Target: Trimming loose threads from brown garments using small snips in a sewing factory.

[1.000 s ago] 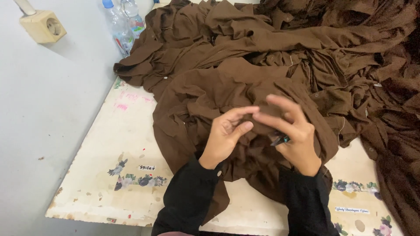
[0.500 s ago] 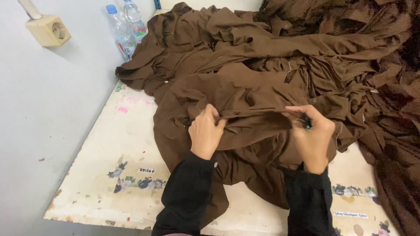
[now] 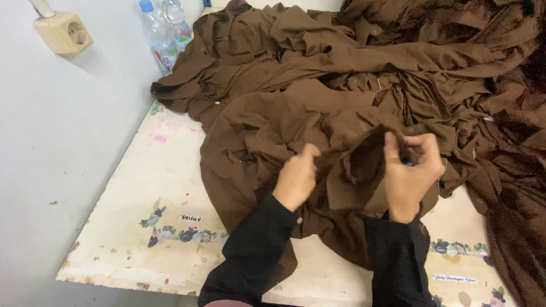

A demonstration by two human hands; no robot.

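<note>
the brown cloth (image 3: 267, 142) lies in a loose heap on the front part of the table (image 3: 142, 193), and both hands work on its near edge. the left hand (image 3: 296, 179) is closed, the thumb is up and pressed on a fold of the cloth, and the other fingers are curled under the fabric, so the fold sits between the thumb and the fingers. the right hand (image 3: 412, 170) is also closed on the cloth: the thumb and the fingertips (image 3: 389, 139) pinch a raised edge, and the cloth stands up a little there and makes a dark opening between the two hands. something small and dark shows inside the right hand, but i cannot tell what it is. both arms have black sleeves (image 3: 256, 256).

behind this piece, a big pile (image 3: 432, 62) of the same brown fabric covers the back and the right side of the table. two plastic bottles (image 3: 162, 37) stand at the far left corner, just beside the pile. a socket (image 3: 63, 34) is on the wall at the left.
</note>
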